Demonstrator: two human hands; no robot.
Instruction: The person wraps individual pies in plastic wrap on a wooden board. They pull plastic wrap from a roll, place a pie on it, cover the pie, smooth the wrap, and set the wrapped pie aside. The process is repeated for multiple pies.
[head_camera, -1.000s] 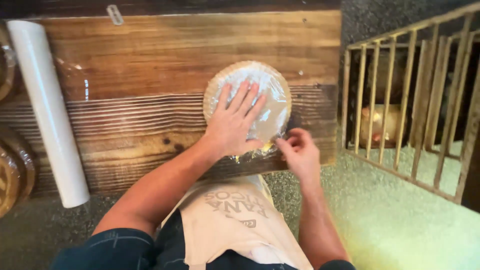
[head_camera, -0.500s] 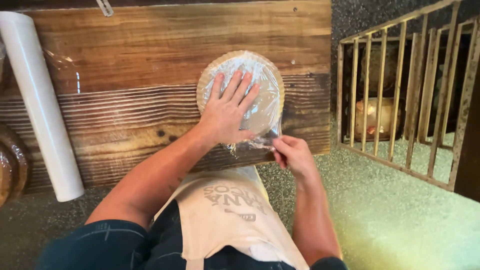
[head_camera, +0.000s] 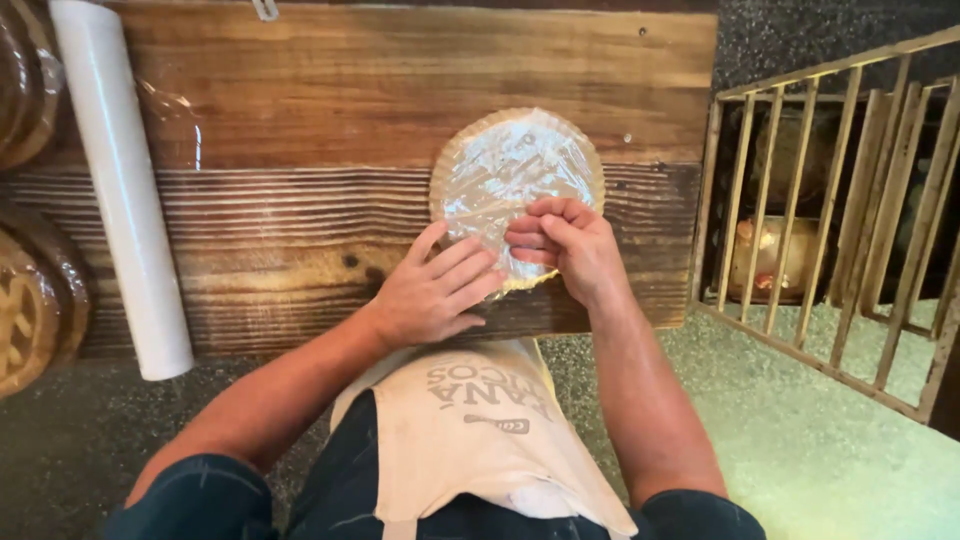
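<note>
A round, scallop-edged disc (head_camera: 517, 190) covered in clear plastic film lies flat on the rough wooden table (head_camera: 300, 120), toward its right half and close to the near edge, directly in front of the person. Both hands work at the disc's near rim. The right hand (head_camera: 565, 250) sits on top of the near part of the disc with its fingers (head_camera: 535, 228) curled in toward the palm, knuckles up, and appears to pinch or press a fold of the film there; how much film is actually caught between the fingers cannot be told from this view. The left hand (head_camera: 435, 295) lies flat and spread on the table just beside the disc's near-left rim, its fingertips (head_camera: 480, 268) reaching onto the edge of the film and holding nothing. The disc therefore lies ahead of and slightly to the right of the left hand, and mostly beyond the right hand's knuckles, so the right hand is the nearer of the two and the only one resting on it. Being round, the disc has no long axis. Well apart on the left side of the table lies a long white roll of plastic wrap (head_camera: 120, 190), running away from the person, with a loose clear sheet beside it. Dark carved round pieces (head_camera: 25, 300) sit at the far left edge. A pale apron (head_camera: 480, 430) hangs below the hands, and a slatted wooden crate (head_camera: 830, 230) stands to the right on the speckled floor.
</note>
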